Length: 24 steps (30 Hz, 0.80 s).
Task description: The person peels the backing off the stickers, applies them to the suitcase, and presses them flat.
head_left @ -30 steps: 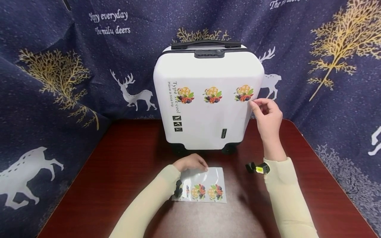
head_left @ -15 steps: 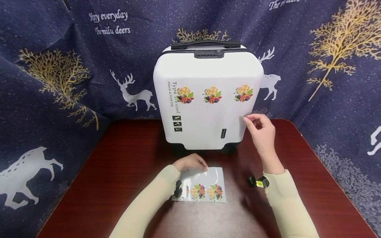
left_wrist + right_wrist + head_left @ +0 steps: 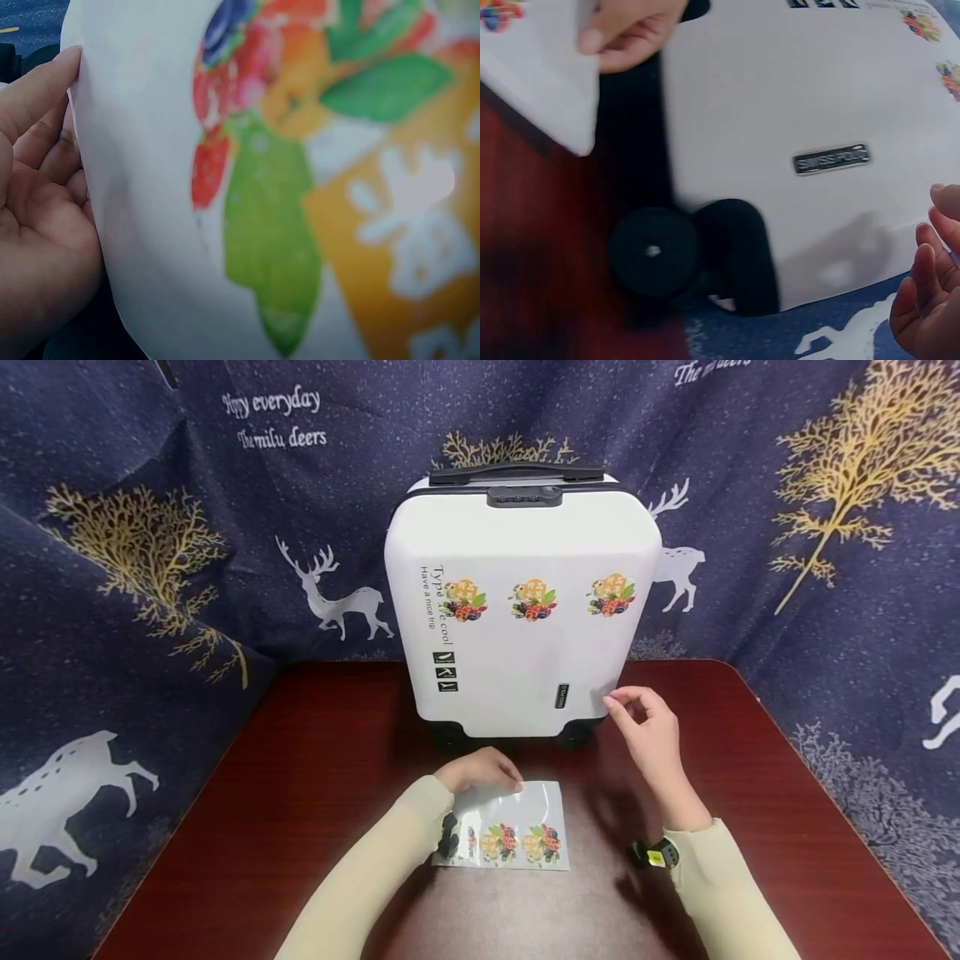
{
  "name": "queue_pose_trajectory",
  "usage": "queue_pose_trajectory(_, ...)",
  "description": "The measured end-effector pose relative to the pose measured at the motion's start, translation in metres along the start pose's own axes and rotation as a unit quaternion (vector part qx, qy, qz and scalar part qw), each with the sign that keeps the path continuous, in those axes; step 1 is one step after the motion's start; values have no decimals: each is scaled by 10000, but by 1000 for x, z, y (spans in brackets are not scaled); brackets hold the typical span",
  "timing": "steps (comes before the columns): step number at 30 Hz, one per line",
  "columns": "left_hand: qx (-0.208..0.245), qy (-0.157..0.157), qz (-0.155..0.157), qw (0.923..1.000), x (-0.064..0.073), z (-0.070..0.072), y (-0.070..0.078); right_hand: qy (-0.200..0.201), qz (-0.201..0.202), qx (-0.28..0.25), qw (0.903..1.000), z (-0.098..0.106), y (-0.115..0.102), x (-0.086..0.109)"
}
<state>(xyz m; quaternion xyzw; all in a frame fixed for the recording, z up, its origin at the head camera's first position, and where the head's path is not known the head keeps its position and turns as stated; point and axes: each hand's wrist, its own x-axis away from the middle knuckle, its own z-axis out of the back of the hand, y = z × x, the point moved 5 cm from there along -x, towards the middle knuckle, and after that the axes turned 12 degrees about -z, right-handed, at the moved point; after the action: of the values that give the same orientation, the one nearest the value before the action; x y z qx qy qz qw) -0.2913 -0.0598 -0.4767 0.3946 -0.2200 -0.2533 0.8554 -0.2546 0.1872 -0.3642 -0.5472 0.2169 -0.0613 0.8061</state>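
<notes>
My left hand [image 3: 480, 770] pinches the far edge of a white sticker sheet [image 3: 543, 806], which shows fruit stickers along its near side. In the left wrist view the sheet [image 3: 142, 225] fills most of the picture, beside the hand [image 3: 45, 172]. A white suitcase [image 3: 517, 664] stands upright behind it, with three fruit stickers in a row, the rightmost sticker [image 3: 612, 595] near its right edge. Close to the suitcase's lower right side is my right hand [image 3: 648, 731], thumb and forefinger near each other. In the right wrist view this hand [image 3: 934, 281] has loosely bent fingers and holds nothing.
The suitcase has a black handle [image 3: 517, 473], a combination lock [image 3: 525, 496] and black wheels [image 3: 576, 733]. It stands on a dark red table [image 3: 330, 735]. A blue patterned cloth [image 3: 315, 510] hangs behind and at both sides.
My right hand has moved down along the suitcase's right side, from beside the rightmost sticker to near the lower corner. The left hand and the sheet stay in place.
</notes>
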Motion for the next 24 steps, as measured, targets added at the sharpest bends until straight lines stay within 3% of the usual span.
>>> queue_pose_trajectory(6, -53, -14, 10, 10000, -1, 0, -1, -266, -31, 402, 9988, -5, 18, 10)
queue_pose_trajectory(12, -14, 4, 51, 10000, -1, -1, -3, -783, -200, 771, 9937, -12, 31, 18)
queue_pose_trajectory(24, -60, 83, -2, 9999, -3, -3, -6, -1733, -536, 1483, 9722, -20, 54, 29)
